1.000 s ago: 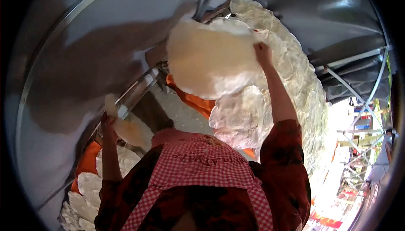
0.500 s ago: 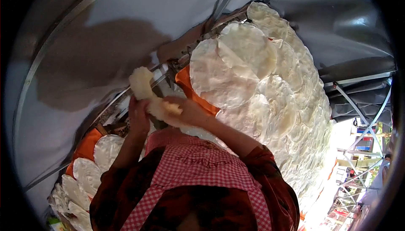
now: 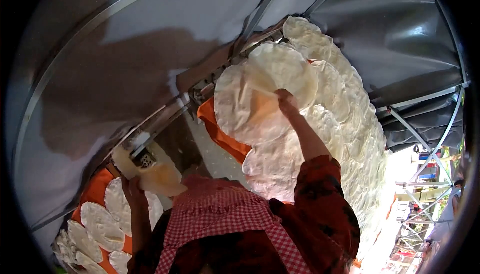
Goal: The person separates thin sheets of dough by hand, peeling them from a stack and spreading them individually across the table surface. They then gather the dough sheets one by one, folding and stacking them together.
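My left hand (image 3: 134,191), at the lower left, grips a limp, thin flatbread sheet (image 3: 162,176). This sheet hangs folded, with a gap at its middle that shows a metal part behind. My right hand (image 3: 286,101) is closed on a flap of thin flatbread (image 3: 265,104) over the large pile. Beneath that flap lies a round pale flatbread (image 3: 232,109), partly covered by it. The fingertips of my left hand are partly hidden behind the sheet.
Many overlapping flatbreads (image 3: 345,139) cover the right side over orange cloth (image 3: 220,129). Smaller rounds (image 3: 102,224) lie on orange cloth (image 3: 95,194) at lower left. A grey tarpaulin wall (image 3: 165,29) with metal bars stands ahead; a metal lattice (image 3: 430,164) is at right.
My hands were together holding pale sheets; now they are far apart. My right hand has moved right to the large pile, and my left has moved down and left with a sheet.
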### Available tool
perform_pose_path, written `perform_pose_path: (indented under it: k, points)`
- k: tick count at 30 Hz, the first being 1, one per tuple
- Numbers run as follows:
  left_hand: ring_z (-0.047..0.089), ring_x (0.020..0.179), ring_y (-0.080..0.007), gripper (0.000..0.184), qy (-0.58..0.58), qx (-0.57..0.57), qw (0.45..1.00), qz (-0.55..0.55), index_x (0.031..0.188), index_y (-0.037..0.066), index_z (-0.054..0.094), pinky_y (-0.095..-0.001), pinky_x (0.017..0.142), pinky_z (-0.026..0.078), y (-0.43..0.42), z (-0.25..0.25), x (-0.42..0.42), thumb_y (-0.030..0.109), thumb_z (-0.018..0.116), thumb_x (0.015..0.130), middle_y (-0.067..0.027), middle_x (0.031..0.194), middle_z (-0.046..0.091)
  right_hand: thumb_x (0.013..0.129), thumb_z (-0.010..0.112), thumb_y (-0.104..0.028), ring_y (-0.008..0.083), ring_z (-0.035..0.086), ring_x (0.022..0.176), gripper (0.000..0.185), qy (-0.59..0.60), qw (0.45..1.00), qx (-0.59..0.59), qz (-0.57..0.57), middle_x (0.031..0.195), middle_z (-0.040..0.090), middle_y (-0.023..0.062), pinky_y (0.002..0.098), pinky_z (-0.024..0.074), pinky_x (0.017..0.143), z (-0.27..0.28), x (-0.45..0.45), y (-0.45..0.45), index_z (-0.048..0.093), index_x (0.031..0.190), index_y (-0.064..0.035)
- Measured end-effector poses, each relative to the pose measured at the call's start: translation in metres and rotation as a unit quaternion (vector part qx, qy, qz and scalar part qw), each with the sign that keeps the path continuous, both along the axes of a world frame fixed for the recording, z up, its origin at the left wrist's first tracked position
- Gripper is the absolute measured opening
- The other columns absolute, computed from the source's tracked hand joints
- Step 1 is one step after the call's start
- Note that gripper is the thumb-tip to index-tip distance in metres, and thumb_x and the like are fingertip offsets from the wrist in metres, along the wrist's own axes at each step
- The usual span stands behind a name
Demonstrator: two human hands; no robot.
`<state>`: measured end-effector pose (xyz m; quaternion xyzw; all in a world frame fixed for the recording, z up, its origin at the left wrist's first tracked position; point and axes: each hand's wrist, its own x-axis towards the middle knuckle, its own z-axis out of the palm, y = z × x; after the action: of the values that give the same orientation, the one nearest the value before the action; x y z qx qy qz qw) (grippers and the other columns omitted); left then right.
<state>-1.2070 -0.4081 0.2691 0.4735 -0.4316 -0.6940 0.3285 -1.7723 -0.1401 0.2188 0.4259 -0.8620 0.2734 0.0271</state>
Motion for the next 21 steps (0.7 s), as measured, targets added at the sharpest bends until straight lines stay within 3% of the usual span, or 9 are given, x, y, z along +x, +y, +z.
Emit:
perform_pose_path:
  k: [2,6,10,11,12,14,15,18,21]
  points:
    - [0.054,0.092,-0.0178,0.051,0.012,-0.008,1.0,0.005,0.129,0.004,0.042,-0.0298,0.077,0.047,0.0,-0.013,0.008,0.016,0.052,0.08,-0.007,0.108,0.053,0.083,0.047,-0.013,0.0292,0.062,0.077,0.021,0.097,0.994,0.051,0.014,0.088,0.065,0.0147,0.037,0.0499,0.072,0.01,-0.017,-0.001,0.064,0.092,-0.0052]
    - [0.054,0.093,-0.0198,0.052,-0.02,-0.001,1.0,0.01,0.129,0.004,0.041,-0.0315,0.078,0.047,0.017,-0.011,0.004,0.017,0.051,0.08,-0.008,0.109,0.053,0.086,0.047,-0.021,0.0296,0.063,0.078,0.025,-0.222,0.959,0.024,-0.173,0.084,0.066,0.0154,0.0379,0.05,0.073,0.007,-0.049,0.013,0.064,0.09,-0.0039]
    - [0.054,0.092,-0.0209,0.053,-0.045,-0.028,0.999,0.012,0.129,0.002,0.042,-0.0336,0.078,0.047,0.064,0.001,-0.011,0.018,0.051,0.079,-0.0093,0.109,0.053,0.087,0.052,-0.035,0.0302,0.063,0.083,0.035,-0.047,0.935,0.123,-0.328,0.091,0.065,0.0154,0.0409,0.0502,0.078,-0.173,-0.16,0.026,0.064,0.093,-0.0034]
    - [0.054,0.092,-0.021,0.053,-0.054,-0.023,0.998,0.011,0.128,0.002,0.042,-0.0339,0.078,0.047,0.08,0.005,-0.012,0.019,0.051,0.079,-0.0096,0.109,0.053,0.085,0.054,-0.031,0.0303,0.058,0.098,0.035,-0.092,0.927,0.178,-0.318,0.109,0.06,0.0157,0.0409,0.0486,0.081,-0.036,-0.075,0.025,0.058,0.11,-0.0073]
    - [0.054,0.092,-0.0212,0.053,-0.06,-0.017,0.998,0.014,0.128,0.002,0.042,-0.0343,0.078,0.047,0.093,0.007,-0.016,0.019,0.051,0.079,-0.01,0.11,0.053,0.084,0.054,-0.029,0.031,0.049,0.113,0.045,0.039,0.929,0.126,-0.347,0.127,0.049,0.0139,0.0418,0.0434,0.09,0.002,-0.038,0.022,0.05,0.124,-0.0087]
    - [0.054,0.091,-0.021,0.051,-0.055,-0.006,0.998,0.005,0.125,0.001,0.044,-0.0336,0.077,0.046,0.124,0.018,-0.023,0.019,0.051,0.079,-0.0102,0.109,0.054,0.086,0.052,-0.028,0.0291,0.033,0.13,0.05,0.141,0.975,0.012,-0.17,0.141,0.036,0.0135,0.0484,0.0316,0.101,-0.008,-0.028,0.009,0.045,0.131,-0.0075]
    - [0.054,0.091,-0.0209,0.05,-0.057,0.005,0.998,0.012,0.124,0.0,0.045,-0.0333,0.076,0.046,0.144,0.024,-0.021,0.019,0.051,0.078,-0.0103,0.108,0.054,0.084,0.055,-0.03,0.0288,0.026,0.134,0.057,0.266,0.953,0.117,-0.092,0.145,0.03,0.0137,0.0516,0.0273,0.103,-0.008,-0.007,-0.005,0.041,0.134,-0.0069]
    - [0.054,0.092,-0.0202,0.046,-0.067,0.002,0.998,0.011,0.119,0.0,0.047,-0.0321,0.075,0.046,0.18,0.026,-0.018,0.02,0.05,0.078,-0.0094,0.107,0.054,0.085,0.051,-0.046,0.0288,0.014,0.14,0.073,0.022,0.975,0.22,-0.018,0.151,0.019,0.0142,0.0543,0.0181,0.108,-0.016,0.026,-0.025,0.029,0.141,-0.0048]
    - [0.053,0.092,-0.0185,0.042,-0.105,-0.015,0.994,0.031,0.117,0.0,0.048,-0.0308,0.08,0.044,0.213,0.059,-0.027,0.02,0.049,0.08,-0.0082,0.105,0.055,0.083,0.05,-0.05,0.0305,0.019,0.138,0.077,0.081,0.98,0.174,-0.041,0.15,0.022,0.0155,0.0563,0.0183,0.107,-0.043,0.035,-0.025,0.029,0.141,-0.0036]
